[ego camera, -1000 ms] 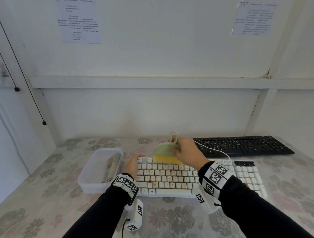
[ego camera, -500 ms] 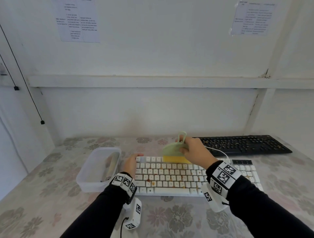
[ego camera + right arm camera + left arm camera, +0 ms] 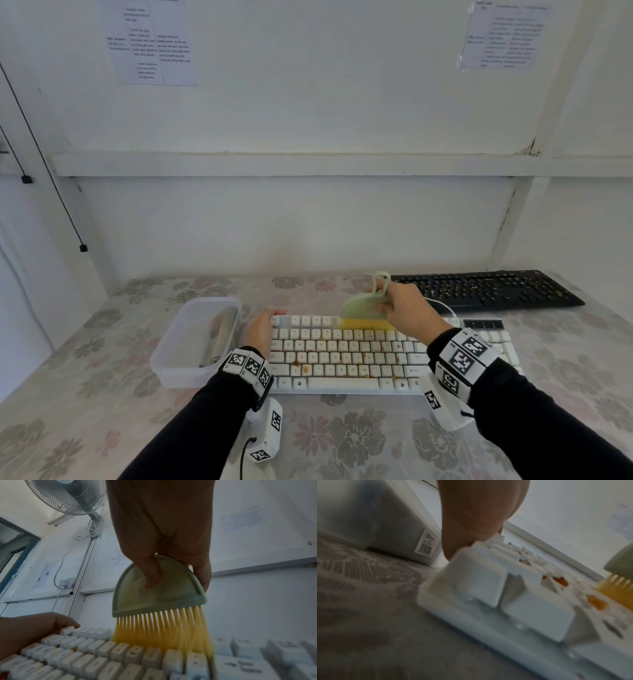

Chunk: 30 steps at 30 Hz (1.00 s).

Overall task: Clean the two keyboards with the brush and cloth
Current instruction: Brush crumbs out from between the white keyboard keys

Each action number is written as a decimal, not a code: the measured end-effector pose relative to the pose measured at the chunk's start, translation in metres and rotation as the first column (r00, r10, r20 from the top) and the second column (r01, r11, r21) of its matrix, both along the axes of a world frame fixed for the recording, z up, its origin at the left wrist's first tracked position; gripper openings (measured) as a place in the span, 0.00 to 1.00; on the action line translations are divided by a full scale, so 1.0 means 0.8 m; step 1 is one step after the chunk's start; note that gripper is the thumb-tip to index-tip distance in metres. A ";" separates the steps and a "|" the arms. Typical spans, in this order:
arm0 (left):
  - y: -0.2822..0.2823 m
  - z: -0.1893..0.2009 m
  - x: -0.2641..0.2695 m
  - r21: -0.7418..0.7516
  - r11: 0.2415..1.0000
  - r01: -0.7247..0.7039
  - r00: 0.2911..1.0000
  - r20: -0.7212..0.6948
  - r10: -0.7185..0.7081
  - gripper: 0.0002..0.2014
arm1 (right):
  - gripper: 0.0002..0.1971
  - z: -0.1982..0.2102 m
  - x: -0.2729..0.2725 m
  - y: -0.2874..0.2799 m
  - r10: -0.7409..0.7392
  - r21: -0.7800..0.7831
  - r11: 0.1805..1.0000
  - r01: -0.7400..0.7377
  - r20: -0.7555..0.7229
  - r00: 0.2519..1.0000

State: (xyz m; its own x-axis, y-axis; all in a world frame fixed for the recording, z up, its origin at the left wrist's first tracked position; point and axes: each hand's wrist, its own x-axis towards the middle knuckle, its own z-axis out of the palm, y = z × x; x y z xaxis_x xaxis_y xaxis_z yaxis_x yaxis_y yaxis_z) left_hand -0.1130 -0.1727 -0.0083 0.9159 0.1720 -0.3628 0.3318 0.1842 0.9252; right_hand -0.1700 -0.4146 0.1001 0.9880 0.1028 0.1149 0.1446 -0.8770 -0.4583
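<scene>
Clear tub (image 3: pixel 178 342), far L on counter (image 3: pixel 85 394). L hand (image 3: pixel 262 329): fingers laid over white keyboard (image 3: pixel 342 363) L end. R hand (image 3: pixel 407 308): pinches green brush (image 3: pixel 359 308), yellow bristles on top key rows. Black keyboard (image 3: pixel 486 287): back R.

This looks like a plain workroom or small office set up for recording. A table (image 3: pixel 102 404) with a floral-patterned cover stands against a bare white-painted wall (image 3: pixel 308 113) with a horizontal ledge. Above the table, two printed instruction sheets (image 3: pixel 150 41) are taped to that wall. Left of the table, thin black cords (image 3: pixel 51 178) hang down. A wall-mounted fan (image 3: pixel 68 496) sits high above the table's left side, its cable running to a socket (image 3: pixel 66 583) beside a doorframe.
</scene>
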 end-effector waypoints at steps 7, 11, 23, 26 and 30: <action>0.000 0.002 -0.002 0.021 1.000 -0.007 1.000 0.020 0.007 0.12 | 0.11 0.012 -0.005 -0.004 -0.039 0.006 0.999 0.039 0.052 0.998; 0.001 0.004 -0.003 0.050 0.999 0.011 1.000 0.012 -0.012 0.12 | 0.10 0.010 0.000 0.026 0.012 0.105 0.994 -0.021 0.092 0.996; 0.023 -0.039 0.025 0.078 0.995 0.054 0.998 0.022 -0.056 0.21 | 0.13 -0.002 0.001 -0.020 0.007 -0.001 1.000 -0.007 0.000 1.000; 0.023 -0.042 0.031 0.106 0.993 0.049 0.999 0.017 -0.051 0.19 | 0.12 0.005 0.003 -0.041 -0.060 -0.058 0.997 0.059 -0.013 0.998; 0.016 -0.026 0.018 0.088 0.996 -0.009 0.999 0.034 0.007 0.13 | 0.08 0.021 -0.001 -0.029 -0.020 0.032 0.999 0.018 0.060 0.998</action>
